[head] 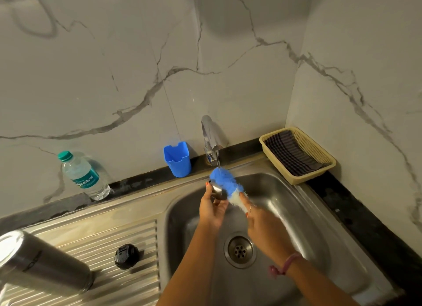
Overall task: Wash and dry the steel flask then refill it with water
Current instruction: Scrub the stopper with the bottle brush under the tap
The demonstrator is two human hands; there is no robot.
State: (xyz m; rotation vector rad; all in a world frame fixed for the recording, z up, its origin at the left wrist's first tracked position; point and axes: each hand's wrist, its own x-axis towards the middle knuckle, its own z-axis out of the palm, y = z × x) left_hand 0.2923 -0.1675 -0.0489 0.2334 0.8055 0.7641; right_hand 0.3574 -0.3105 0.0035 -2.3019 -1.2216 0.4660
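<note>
At the far left, a tall cylindrical steel flask (38, 263) stood on the ribbed steel drainboard (127, 280), its mouth toward the camera and partly cut off by the frame edge. Behind it, on the dark stone counter (356, 205) against the marble wall, leaned a clear plastic water bottle with a green cap (84, 176). A round black flask lid (126, 256) lay on the drainboard just right of the flask, apart from it. Farther back stood a small blue plastic cup holder (177, 158).

Over the stainless steel sink basin (296, 205), the left hand (211, 211) held a small rounded steel cap (218, 191), its grip curled round the piece from below with the fingertips at the upper edge. The chrome tap (211, 135) ran a thin stream of water onto the fluffy blue-and-white bottle brush (228, 187), whose head lay against the steel cap. The right hand (265, 228) gripped the brush handle, fingers wrapped round it and the index finger stretched along the shaft. A pink band sat on that wrist.

At the right, on the counter in the corner, a beige plastic basket (319, 154) held a dark striped folded cloth (290, 154).
</note>
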